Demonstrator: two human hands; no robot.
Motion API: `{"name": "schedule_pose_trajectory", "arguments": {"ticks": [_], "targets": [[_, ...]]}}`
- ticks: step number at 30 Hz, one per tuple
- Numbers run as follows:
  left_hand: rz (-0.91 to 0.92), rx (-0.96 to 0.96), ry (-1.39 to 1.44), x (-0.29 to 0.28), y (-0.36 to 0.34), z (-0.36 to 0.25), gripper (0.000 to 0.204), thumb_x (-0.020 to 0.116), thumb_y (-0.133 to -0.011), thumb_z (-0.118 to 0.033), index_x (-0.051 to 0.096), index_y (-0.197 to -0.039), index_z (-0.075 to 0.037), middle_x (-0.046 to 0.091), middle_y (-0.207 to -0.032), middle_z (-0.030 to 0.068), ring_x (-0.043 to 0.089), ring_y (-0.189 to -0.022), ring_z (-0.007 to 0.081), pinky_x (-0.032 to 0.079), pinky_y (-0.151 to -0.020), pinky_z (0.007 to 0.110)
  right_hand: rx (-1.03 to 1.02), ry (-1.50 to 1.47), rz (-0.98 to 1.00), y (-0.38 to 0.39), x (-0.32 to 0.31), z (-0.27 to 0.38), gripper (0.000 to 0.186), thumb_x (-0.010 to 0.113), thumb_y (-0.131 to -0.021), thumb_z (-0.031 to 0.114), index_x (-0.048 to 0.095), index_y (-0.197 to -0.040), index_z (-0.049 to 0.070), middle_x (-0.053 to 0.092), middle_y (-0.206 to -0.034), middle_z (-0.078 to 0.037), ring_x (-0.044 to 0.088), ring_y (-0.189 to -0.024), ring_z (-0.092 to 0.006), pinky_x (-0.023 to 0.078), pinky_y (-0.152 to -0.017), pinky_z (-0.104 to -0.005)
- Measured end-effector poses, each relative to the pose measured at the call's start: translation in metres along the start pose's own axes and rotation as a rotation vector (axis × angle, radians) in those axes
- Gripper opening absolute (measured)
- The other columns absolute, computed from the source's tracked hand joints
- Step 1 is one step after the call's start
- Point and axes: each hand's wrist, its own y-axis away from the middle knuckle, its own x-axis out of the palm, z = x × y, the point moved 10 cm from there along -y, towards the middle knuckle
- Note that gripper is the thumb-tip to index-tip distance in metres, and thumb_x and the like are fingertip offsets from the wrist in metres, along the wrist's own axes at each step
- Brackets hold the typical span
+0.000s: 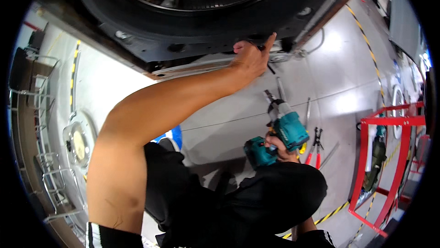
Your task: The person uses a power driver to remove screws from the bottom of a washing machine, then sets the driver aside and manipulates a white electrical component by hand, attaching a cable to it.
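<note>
Left hand: raised, fingers curled onto the lower edge of the black machine housing overhead. Right hand: closed around the grip of a teal cordless driver, nose pointing up toward our left hand, resting at our knee. Just right of that hand we log red-handled pliers on the pale floor, which lies open beyond. Farther right: red steel frame; yellow-black striped floor tape edging the aisle.
</note>
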Motion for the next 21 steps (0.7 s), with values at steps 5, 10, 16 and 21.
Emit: {"name": "schedule_pose_trajectory", "arguments": {"ticks": [5,10,16,21], "targets": [[-0.065,0.002,-0.081,-0.035,-0.027,0.002,0.05,0.055,-0.077,-0.012,0.048,-0.124,0.003,0.012,-0.145,0.0251,0.06,-0.06,0.0249,0.044,-0.042,0.035,0.0,-0.134,-0.002,0.0,0.012,0.01,0.04,0.06,-0.069,0.003,0.048,-0.106,-0.003,0.054,-0.07,-0.007,0.053,-0.062,-0.0146,0.042,-0.062,-0.026],[-0.012,-0.084,-0.099,-0.063,-0.065,0.01,0.059,0.054,-0.078,-0.012,0.037,-0.133,0.0,0.002,-0.145,0.0289,0.064,-0.062,0.0262,0.049,-0.043,0.034,-0.06,-0.09,-0.013,0.007,-0.002,0.014,0.041,0.06,-0.069,0.004,0.047,-0.107,-0.003,0.053,-0.07,-0.007,0.051,-0.062,-0.0138,0.043,-0.061,-0.0266],[0.022,-0.125,-0.041,-0.058,-0.074,0.013,0.053,0.059,-0.074,-0.01,0.045,-0.122,0.008,0.009,-0.143,0.0297,0.064,-0.057,0.0234,0.05,-0.041,0.035,-0.074,-0.034,0.005,0.006,0.004,0.023,0.033,0.058,-0.07,0.004,0.05,-0.101,-0.002,0.053,-0.069,-0.005,0.05,-0.061,-0.0131,0.042,-0.059,-0.026],[-0.321,0.021,0.323,-0.076,-0.046,-0.005,0.05,0.057,-0.073,-0.01,0.048,-0.121,0.003,0.026,-0.138,0.0302,0.063,-0.054,0.0242,0.05,-0.044,0.035,-0.145,-0.025,0.013,0.004,-0.007,0.011,0.014,0.055,-0.072,0.005,0.056,-0.085,0.001,0.053,-0.066,-0.002,0.05,-0.059,-0.0111,0.04,-0.055,-0.0241]]}}
